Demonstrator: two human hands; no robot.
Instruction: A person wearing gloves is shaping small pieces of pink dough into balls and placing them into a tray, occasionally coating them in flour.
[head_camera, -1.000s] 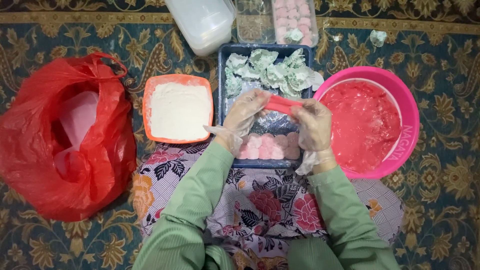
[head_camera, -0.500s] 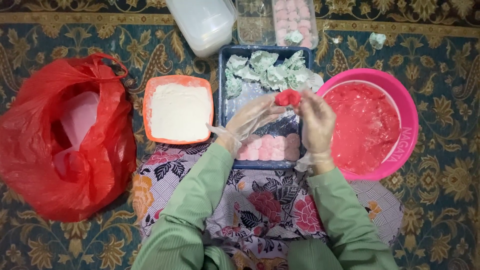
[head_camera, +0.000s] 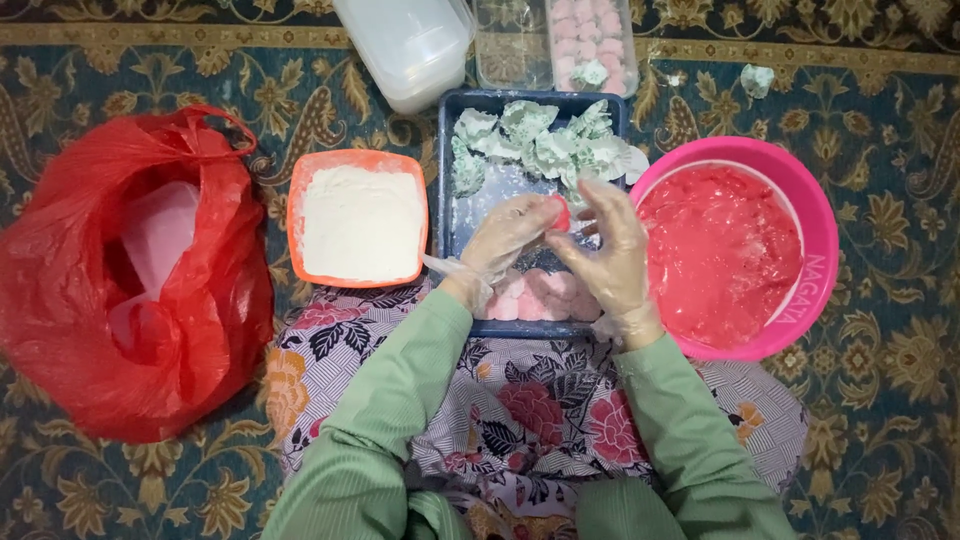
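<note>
Shaping is the step in hand: the left hand (head_camera: 505, 238) and right hand (head_camera: 608, 250), in clear plastic gloves, pinch a small red dough ball (head_camera: 560, 213) between fingertips above the dark blue rectangular tray (head_camera: 447, 170), near the pink plastic bowl (head_camera: 822, 250) of red dough.

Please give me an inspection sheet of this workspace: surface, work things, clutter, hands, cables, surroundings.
Surface: patterned carpet.
Work things: red dough piece between both hands; blue tray with pink pieces and green wrappers; pink bowl of red dough; orange tray of flour.
Clutter: red bag; white container; clear box.
Hands: left hand, right hand, both gloved, pinching the piece.
Cables: nothing seen.
Surroundings: floral cloth on lap.
</note>
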